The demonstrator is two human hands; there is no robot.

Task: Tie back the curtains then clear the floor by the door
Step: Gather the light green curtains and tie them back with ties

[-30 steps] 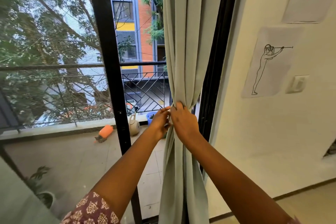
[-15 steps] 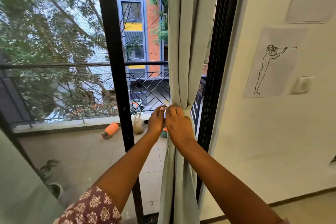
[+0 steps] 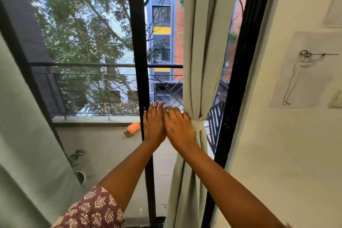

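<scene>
A pale green curtain (image 3: 201, 46) hangs at the right side of the glass door, gathered at mid height by a matching tie-back band (image 3: 198, 125) knotted around it. My right hand (image 3: 178, 127) lies flat just left of the band, fingers spread, its edge touching the gathered cloth. My left hand (image 3: 154, 123) is flat beside it, in front of the black door post (image 3: 137, 46), holding nothing. A second pale green curtain (image 3: 27, 144) hangs loose at the left edge of the view.
Beyond the glass is a balcony with a railing (image 3: 103, 65), an orange object (image 3: 133, 127) on its floor and a potted plant (image 3: 78, 164). A white wall (image 3: 277, 153) with a taped drawing (image 3: 303, 72) stands to the right.
Both hands have come off the tie-back and opened flat, sliding left of the curtain. The band now stays tied around the cloth. The view has swung left, showing the left curtain.
</scene>
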